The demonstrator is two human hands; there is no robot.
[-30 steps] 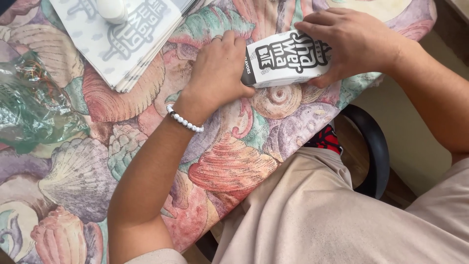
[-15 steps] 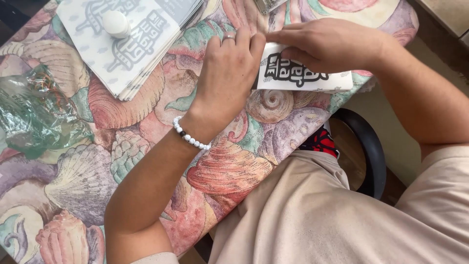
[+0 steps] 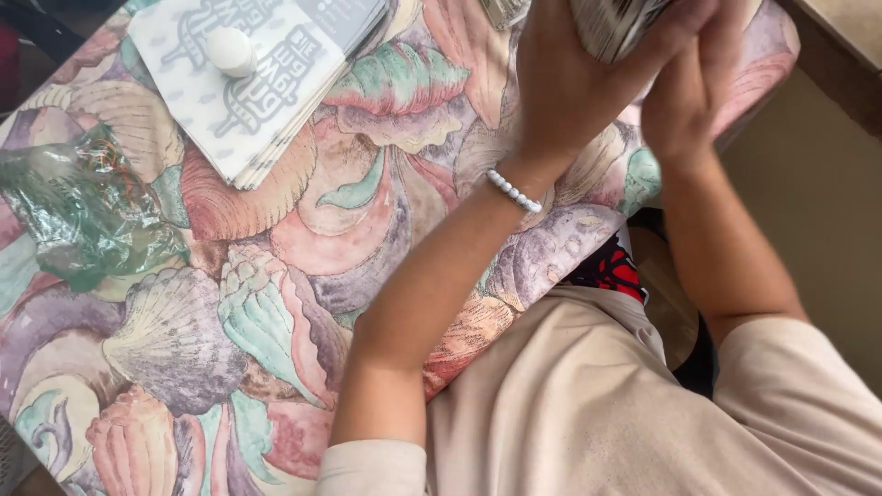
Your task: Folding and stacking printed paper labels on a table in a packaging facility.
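Shell-printed tablecloth point(image 3: 276, 303) (pastel) under stacked paper napkins point(image 3: 266, 101), beige wall point(image 3: 818, 211) alongside.

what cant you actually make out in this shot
- Black-and-white printed paper item in the head view: mostly cut off by the top edge and motion-blurred, so its shape is unclear.
- Left hand and right hand: fingertips run past the top edge; exact grip cannot be told.
- Crumpled clear green plastic bag: contents unreadable through the wrinkles.
- Small white round knob on the stack of patterned paper sheets: too small to identify.
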